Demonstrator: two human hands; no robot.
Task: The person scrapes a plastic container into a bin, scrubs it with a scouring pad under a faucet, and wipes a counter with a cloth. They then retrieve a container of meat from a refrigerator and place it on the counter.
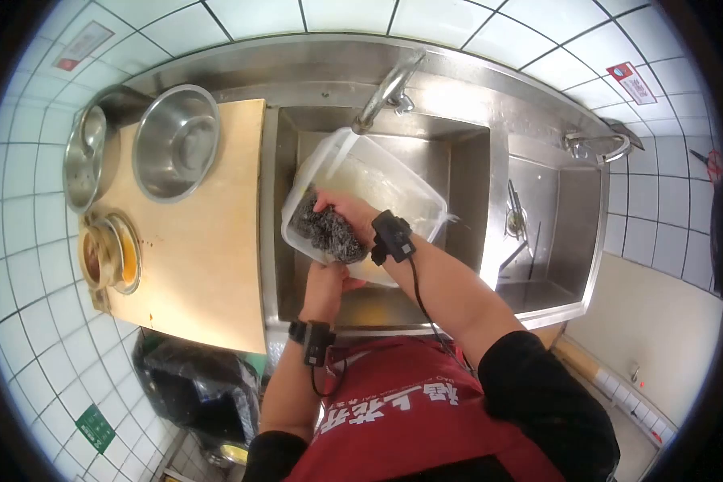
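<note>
A translucent white plastic tub [414,181] sits tilted in the left basin of the steel sink [466,225], under the faucet [390,88]. My right hand [352,215] is closed on a large grey steel wool scourer [325,229], pressing it against the tub's left inner side. At the tub's near edge, my left hand [328,287] grips the rim, its fingers partly hidden by the wall. Water appears to run from the faucet into the tub. Each wrist wears a black strap with a small device and cable.
On the wooden board [225,241] at left stand a steel bowl [177,143], another metal bowl [86,157] and a container with orange contents [127,253]. Dark sticks [516,221] lie in the right basin [574,233]. A black-lined bin [197,386] stands below the board.
</note>
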